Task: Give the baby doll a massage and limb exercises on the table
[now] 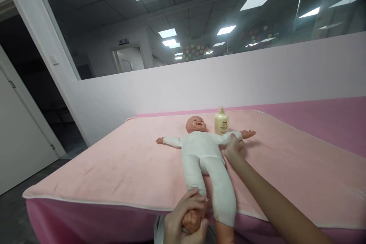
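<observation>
A baby doll (201, 146) with a white cloth body lies on its back on a pink blanket (128, 164), its head at the far side and its arms spread. Its feet reach past the near edge. My left hand (185, 217) is closed around the doll's lower leg and foot on the left, with the toes showing between my fingers. Farther out, my right hand (235, 145) is closed on the doll's arm on the right, near its wrist. Just beyond that arm stands a pale yellow pump bottle (221, 121), upright near the doll's head.
Under the blanket is a darker pink cover (94, 219) that hangs over the near edge. A white half wall (228, 76) with a glass window above it runs behind. To the left are a doorway and a white door (23, 129).
</observation>
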`<action>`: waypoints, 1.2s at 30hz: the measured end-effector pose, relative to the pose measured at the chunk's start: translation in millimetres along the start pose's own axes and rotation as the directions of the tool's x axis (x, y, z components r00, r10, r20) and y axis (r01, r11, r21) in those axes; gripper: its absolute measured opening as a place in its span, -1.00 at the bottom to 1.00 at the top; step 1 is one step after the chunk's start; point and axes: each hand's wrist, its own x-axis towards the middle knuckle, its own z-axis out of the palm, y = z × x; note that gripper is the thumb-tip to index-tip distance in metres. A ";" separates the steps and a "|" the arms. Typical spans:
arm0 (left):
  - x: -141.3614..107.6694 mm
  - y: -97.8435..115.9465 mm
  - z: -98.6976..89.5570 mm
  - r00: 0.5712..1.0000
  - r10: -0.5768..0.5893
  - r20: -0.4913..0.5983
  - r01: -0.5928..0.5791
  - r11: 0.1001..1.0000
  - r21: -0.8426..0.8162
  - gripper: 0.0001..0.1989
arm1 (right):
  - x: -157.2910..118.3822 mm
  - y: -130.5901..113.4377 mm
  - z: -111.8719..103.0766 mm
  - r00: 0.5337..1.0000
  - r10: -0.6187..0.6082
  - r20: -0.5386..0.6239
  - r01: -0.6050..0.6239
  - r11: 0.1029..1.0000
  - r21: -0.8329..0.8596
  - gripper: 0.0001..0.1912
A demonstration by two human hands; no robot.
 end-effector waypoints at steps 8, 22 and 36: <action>99.0 -16.0 1.8 0.988 -0.042 0.151 0.041 0.999 0.007 -0.92 | -19.5 -19.9 3.3 0.663 -0.388 0.641 0.594 0.794 -0.133 -0.54; 0.3 -0.6 6.0 1.000 0.008 -0.022 -0.006 0.996 0.094 -0.95 | 8.9 -0.2 -0.2 0.992 0.060 0.111 -0.052 0.996 -0.078 -0.51; 55.9 -38.3 0.5 0.995 -0.077 0.064 0.072 0.994 0.077 -0.90 | -8.6 -13.3 1.8 0.918 -0.229 0.323 0.279 0.953 -0.119 -0.55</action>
